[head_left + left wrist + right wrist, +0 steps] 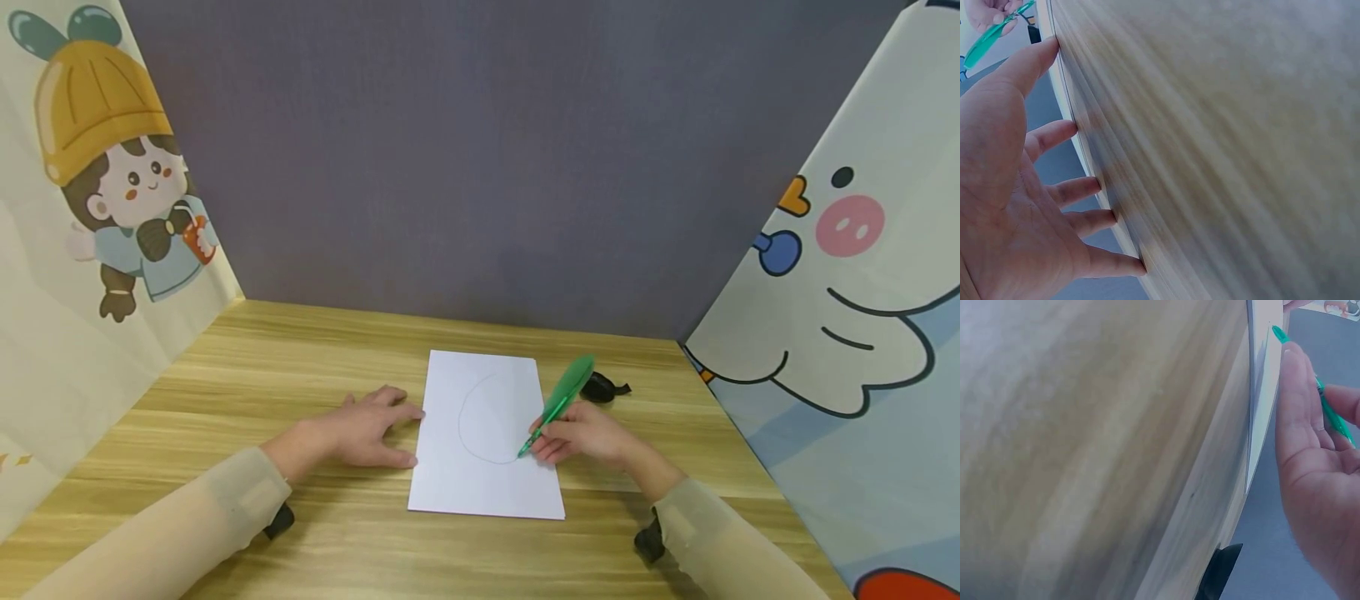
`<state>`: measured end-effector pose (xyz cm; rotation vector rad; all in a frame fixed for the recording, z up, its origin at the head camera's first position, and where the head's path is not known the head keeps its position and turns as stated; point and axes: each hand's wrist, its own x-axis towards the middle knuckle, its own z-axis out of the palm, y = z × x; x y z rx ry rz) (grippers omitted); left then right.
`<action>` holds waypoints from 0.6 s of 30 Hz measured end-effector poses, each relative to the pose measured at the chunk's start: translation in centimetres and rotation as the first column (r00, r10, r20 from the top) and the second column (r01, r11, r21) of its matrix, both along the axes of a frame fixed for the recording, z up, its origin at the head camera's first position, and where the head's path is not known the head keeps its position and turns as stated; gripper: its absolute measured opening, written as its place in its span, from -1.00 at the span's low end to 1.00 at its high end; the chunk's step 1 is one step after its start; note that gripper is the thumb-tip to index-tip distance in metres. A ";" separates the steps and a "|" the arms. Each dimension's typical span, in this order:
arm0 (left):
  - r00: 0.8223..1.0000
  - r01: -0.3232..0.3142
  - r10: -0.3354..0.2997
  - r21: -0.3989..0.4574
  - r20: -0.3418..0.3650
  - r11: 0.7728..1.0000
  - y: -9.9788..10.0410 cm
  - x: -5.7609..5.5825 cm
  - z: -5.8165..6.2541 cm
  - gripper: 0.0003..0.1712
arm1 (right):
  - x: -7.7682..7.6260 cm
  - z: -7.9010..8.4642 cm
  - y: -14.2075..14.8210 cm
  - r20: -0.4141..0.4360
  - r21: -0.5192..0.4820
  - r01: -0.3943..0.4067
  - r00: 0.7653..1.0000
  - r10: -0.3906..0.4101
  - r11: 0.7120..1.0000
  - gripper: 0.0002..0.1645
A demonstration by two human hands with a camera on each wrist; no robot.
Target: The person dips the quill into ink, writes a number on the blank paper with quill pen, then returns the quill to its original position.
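Observation:
A white sheet of paper [480, 492] lies on the wooden table, bearing a thin curved line like a large part of a circle, open at its upper right. My right hand [581, 433] pinches a green feather-shaped pen [564, 390], its tip at the lower right end of that line. The feather top leans up and to the right. In the right wrist view the pen [1335, 415] shows between thumb and fingers. My left hand [367, 429] rests on the table with fingers spread, thumb and index fingertips at the paper's left edge.
A small black object [598, 387] with a short strap lies behind the right hand. The wooden table [300, 350] meets a grey panel [450, 167] at the back. Side panels with cartoon prints, a child [123, 175] and a white pig-nosed figure [885, 292], flank it.

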<state>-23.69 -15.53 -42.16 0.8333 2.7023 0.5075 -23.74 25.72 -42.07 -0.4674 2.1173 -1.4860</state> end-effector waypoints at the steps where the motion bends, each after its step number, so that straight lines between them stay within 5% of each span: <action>1: 1.000 0.001 -0.001 -0.002 0.002 1.000 0.0 0.1 0.1 -0.07 | 0.0 0.0 0.0 0.001 0.002 0.003 1.000 -0.003 1.000 -0.59; 18: 1.000 -0.002 0.002 0.007 0.011 1.000 0.0 0.4 0.5 -0.06 | -0.8 0.1 0.7 -0.024 0.025 0.040 0.999 -0.040 0.999 -0.61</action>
